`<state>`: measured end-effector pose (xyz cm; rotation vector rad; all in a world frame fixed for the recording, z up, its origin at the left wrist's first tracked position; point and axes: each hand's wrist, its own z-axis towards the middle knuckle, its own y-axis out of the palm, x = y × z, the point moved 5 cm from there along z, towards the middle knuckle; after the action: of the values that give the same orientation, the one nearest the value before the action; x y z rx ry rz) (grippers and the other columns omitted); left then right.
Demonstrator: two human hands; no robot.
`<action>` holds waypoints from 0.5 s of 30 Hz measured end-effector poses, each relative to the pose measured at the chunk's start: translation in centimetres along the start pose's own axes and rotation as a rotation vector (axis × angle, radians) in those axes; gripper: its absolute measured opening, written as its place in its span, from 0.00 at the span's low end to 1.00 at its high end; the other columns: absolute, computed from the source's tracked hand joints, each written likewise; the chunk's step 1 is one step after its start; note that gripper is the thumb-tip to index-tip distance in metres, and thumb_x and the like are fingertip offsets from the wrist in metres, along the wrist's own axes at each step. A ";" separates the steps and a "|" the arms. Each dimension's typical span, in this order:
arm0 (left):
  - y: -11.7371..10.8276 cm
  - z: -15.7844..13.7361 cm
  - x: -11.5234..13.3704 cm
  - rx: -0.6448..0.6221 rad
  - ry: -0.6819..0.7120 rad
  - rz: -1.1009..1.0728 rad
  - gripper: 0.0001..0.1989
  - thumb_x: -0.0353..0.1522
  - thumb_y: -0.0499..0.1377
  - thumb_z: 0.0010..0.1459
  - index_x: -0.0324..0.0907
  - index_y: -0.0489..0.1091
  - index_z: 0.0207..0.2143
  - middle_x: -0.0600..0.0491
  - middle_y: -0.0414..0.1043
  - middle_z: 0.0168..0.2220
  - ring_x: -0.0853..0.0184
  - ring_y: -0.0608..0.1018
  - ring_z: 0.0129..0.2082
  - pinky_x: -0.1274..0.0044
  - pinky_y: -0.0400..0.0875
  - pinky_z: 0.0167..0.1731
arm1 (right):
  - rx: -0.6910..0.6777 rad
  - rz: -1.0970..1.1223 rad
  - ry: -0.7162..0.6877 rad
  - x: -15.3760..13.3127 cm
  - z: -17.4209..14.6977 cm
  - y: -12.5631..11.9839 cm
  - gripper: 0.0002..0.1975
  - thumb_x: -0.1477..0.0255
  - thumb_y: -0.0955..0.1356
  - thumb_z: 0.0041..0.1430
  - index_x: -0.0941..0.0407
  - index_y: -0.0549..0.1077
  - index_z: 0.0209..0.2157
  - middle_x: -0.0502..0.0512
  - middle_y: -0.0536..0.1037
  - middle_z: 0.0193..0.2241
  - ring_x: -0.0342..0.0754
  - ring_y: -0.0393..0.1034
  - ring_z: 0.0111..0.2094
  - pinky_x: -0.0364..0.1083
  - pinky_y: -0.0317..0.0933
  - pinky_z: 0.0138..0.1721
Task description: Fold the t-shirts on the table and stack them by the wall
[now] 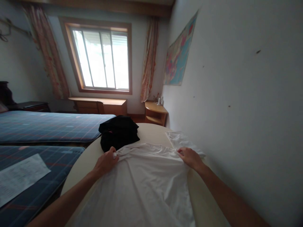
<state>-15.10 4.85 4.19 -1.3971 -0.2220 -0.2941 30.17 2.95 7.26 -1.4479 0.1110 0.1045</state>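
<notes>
A white shirt is spread over a round cream table, its lower part running out of the bottom of the picture. My left hand pinches the cloth at its far left corner. At the far right corner my right hand grips the same shirt between thumb and fingers. Some white cloth lies beyond my right hand; I cannot tell whether it is a sleeve or a separate piece. Just past my left hand sits a bunched black garment.
Left of the table are blue plaid mattresses, with a printed paper sheet on the nearer one. A white wall stands close on the right. Under the window is a wooden desk, and a small corner shelf stands beside it.
</notes>
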 end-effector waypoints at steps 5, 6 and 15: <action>-0.1 0.0 -0.6 -0.130 0.079 -0.448 0.22 0.52 0.48 0.59 0.43 0.65 0.35 0.58 0.65 0.23 0.66 0.71 0.26 0.77 0.64 0.28 | 0.143 -0.136 -0.032 -2.7 -1.9 -1.3 0.14 0.77 0.64 0.61 0.57 0.78 0.45 0.62 0.75 0.54 0.55 0.69 0.52 0.49 0.61 0.52; -0.3 0.2 -0.7 -0.116 0.078 -0.518 0.23 0.53 0.48 0.58 0.42 0.66 0.34 0.59 0.64 0.23 0.67 0.70 0.25 0.77 0.63 0.27 | 0.168 -0.142 -0.053 -4.1 -2.6 -1.4 0.14 0.76 0.64 0.61 0.57 0.78 0.45 0.62 0.73 0.55 0.56 0.67 0.54 0.50 0.61 0.53; -3.4 4.1 0.1 0.141 0.114 -0.297 0.19 0.35 0.51 0.57 0.41 0.75 0.47 0.50 0.76 0.44 0.63 0.78 0.42 0.75 0.71 0.45 | -0.165 0.247 -0.636 -17.5 -14.1 3.9 0.36 0.49 0.65 0.62 0.44 0.54 0.68 0.54 0.53 0.70 0.60 0.46 0.69 0.64 0.37 0.68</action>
<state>-16.06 8.35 8.10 -1.2024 -0.3504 -0.5909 12.12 -10.67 4.19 -1.4968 -0.2455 0.7824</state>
